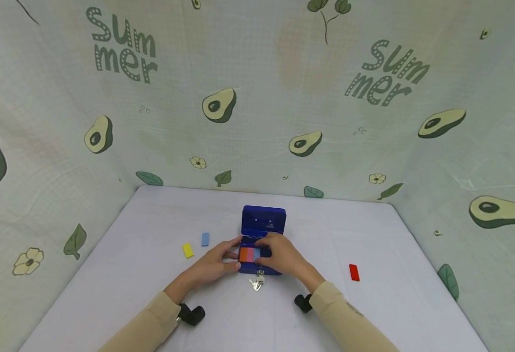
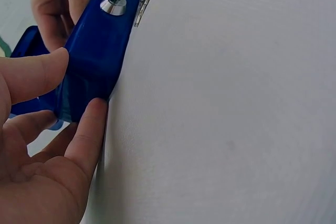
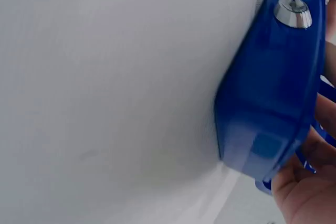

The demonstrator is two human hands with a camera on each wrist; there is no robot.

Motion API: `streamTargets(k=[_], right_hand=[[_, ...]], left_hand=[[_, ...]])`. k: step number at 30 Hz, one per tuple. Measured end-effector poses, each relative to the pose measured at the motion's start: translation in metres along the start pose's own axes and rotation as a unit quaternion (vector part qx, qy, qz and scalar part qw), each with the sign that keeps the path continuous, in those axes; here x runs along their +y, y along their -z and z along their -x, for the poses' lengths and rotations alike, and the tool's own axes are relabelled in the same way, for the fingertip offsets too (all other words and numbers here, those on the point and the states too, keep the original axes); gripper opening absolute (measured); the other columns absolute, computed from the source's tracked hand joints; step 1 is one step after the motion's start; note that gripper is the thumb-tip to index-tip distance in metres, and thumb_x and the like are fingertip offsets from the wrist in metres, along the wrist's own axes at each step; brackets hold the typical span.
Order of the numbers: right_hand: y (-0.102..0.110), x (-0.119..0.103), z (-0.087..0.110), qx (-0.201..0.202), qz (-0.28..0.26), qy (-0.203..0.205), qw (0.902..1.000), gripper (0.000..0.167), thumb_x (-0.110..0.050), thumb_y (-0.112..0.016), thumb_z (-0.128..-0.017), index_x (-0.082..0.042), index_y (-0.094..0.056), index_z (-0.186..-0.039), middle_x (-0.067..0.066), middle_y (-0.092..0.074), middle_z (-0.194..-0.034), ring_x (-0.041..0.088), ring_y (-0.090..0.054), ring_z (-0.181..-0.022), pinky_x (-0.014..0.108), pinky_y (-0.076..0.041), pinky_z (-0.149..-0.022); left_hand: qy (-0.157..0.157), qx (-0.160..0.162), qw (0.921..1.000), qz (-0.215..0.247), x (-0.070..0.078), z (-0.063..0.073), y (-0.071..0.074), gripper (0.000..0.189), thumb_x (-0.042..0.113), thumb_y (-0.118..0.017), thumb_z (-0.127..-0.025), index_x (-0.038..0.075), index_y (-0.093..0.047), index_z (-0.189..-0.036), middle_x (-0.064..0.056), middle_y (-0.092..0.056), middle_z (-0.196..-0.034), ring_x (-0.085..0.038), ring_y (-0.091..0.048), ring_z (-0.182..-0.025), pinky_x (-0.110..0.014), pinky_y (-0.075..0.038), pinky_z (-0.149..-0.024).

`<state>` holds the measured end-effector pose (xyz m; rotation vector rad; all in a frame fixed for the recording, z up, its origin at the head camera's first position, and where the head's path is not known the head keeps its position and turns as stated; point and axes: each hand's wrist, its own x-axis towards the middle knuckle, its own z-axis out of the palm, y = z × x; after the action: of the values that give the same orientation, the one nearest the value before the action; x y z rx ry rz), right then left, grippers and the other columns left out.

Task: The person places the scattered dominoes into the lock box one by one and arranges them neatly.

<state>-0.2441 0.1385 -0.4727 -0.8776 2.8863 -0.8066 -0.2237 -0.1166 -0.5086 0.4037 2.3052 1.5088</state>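
Note:
A dark blue metal cash box (image 1: 261, 269) stands on the table with its lid (image 1: 263, 218) raised. Inside it, an orange block (image 1: 243, 254), a pink block (image 1: 250, 254) and a light blue block (image 1: 257, 253) lie side by side. My right hand (image 1: 283, 253) reaches in from the right, its fingers and thumb pinching the light blue block at its two ends. My left hand (image 1: 213, 262) rests against the box's left end, fingers fairly straight and thumb close to the front corner. Keys (image 1: 256, 283) hang from the lock (image 2: 113, 6) on the front.
On the white table (image 1: 275, 322), a yellow block (image 1: 188, 251) and a blue block (image 1: 205, 239) lie left of the box. A red block (image 1: 354, 273) lies to the right. Printed cloth walls (image 1: 257, 117) stand behind and at both sides.

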Motion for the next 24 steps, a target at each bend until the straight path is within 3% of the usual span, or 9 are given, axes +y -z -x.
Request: streamTargets(k=[9, 14, 18, 24], right_hand=[[0.038, 0.013, 0.031, 0.000, -0.037, -0.010, 0.9993, 0.050, -0.027, -0.085, -0.092, -0.010, -0.070, -0.137, 0.010, -0.068, -0.125, 0.032, -0.062, -0.118, 0.053, -0.057, -0.100], [0.063, 0.035, 0.054, 0.011, -0.032, -0.005, 0.9994, 0.052, -0.025, -0.085, -0.092, -0.010, -0.068, -0.139, 0.009, -0.069, -0.125, 0.036, -0.062, -0.119, 0.052, -0.059, -0.097], [0.082, 0.053, 0.077, 0.018, -0.016, -0.028, 0.9993, 0.054, -0.027, -0.087, -0.091, -0.015, -0.068, -0.139, 0.004, -0.070, -0.125, 0.034, -0.062, -0.118, 0.050, -0.059, -0.095], [0.101, 0.086, 0.114, 0.029, -0.007, -0.041, 0.9987, 0.057, -0.029, -0.088, -0.090, -0.012, -0.067, -0.140, 0.005, -0.069, -0.126, 0.036, -0.062, -0.117, 0.047, -0.060, -0.091]], left_hand=[[0.005, 0.007, 0.9999, -0.008, -0.001, -0.001, -0.002, 0.078, 0.032, -0.076, -0.100, 0.033, -0.036, -0.167, -0.006, -0.040, -0.168, -0.031, -0.054, -0.139, -0.060, -0.045, -0.115], [0.005, 0.012, 0.9999, -0.011, -0.001, -0.001, -0.003, 0.078, 0.030, -0.076, -0.100, 0.032, -0.037, -0.167, -0.005, -0.041, -0.168, -0.030, -0.055, -0.138, -0.059, -0.045, -0.115], [0.007, 0.013, 0.9999, -0.008, -0.001, -0.001, -0.003, 0.078, 0.030, -0.076, -0.100, 0.033, -0.037, -0.167, -0.005, -0.040, -0.168, -0.030, -0.055, -0.138, -0.059, -0.045, -0.115], [0.006, 0.014, 0.9998, -0.012, -0.001, -0.002, -0.003, 0.077, 0.031, -0.076, -0.100, 0.033, -0.036, -0.167, -0.005, -0.041, -0.168, -0.029, -0.055, -0.138, -0.059, -0.045, -0.115]])
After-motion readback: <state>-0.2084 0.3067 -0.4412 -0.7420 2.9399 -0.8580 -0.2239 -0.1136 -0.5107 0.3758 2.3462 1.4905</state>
